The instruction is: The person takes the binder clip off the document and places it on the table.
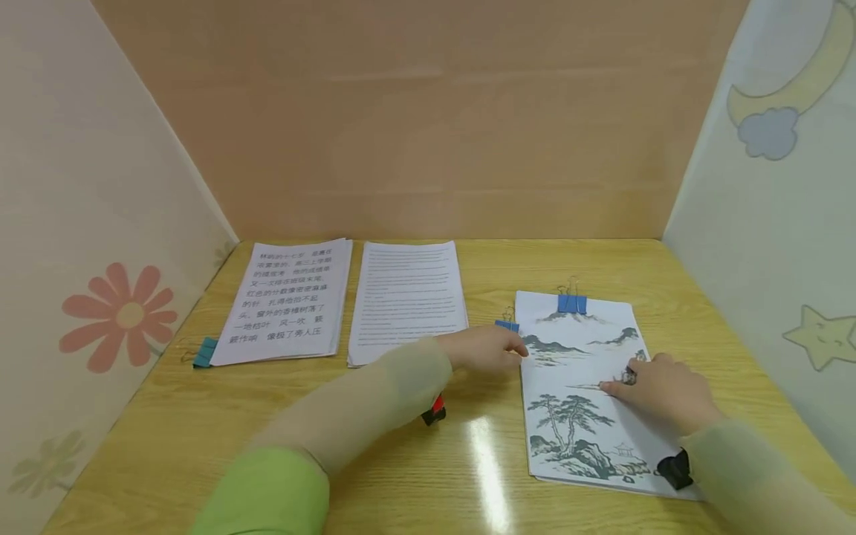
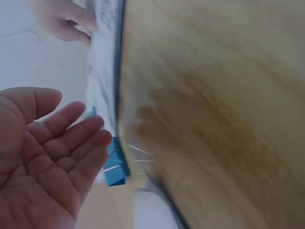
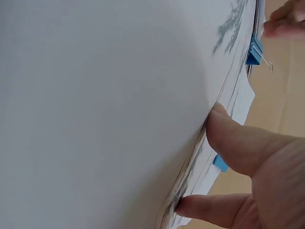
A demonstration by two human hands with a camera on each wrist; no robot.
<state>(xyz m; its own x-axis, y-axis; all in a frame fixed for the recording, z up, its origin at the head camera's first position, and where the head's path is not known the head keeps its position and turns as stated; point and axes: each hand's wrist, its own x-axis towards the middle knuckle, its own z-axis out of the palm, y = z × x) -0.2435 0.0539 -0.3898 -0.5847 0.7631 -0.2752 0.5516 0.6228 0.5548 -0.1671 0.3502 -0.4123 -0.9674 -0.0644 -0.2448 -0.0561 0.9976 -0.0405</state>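
On the right of the table lies a stack of paper (image 1: 568, 379) whose top sheet bears an ink landscape of mountains and pines. One blue binder clip (image 1: 572, 304) grips its top edge, and another blue binder clip (image 1: 507, 325) sits at its upper left edge. My left hand (image 1: 484, 348) is beside that left edge, fingers loosely bent; its palm (image 2: 38, 167) looks empty in the left wrist view. My right hand (image 1: 669, 390) rests on the right side of the top sheet, where thumb (image 3: 228, 133) and a fingertip (image 3: 188, 205) touch the paper.
Two more paper stacks lie at the back left: one with large printed characters (image 1: 284, 305), with a teal binder clip (image 1: 205, 352) at its lower left corner, and one with small printed lines (image 1: 408, 305). Partitions (image 1: 428, 119) enclose the table's back and sides.
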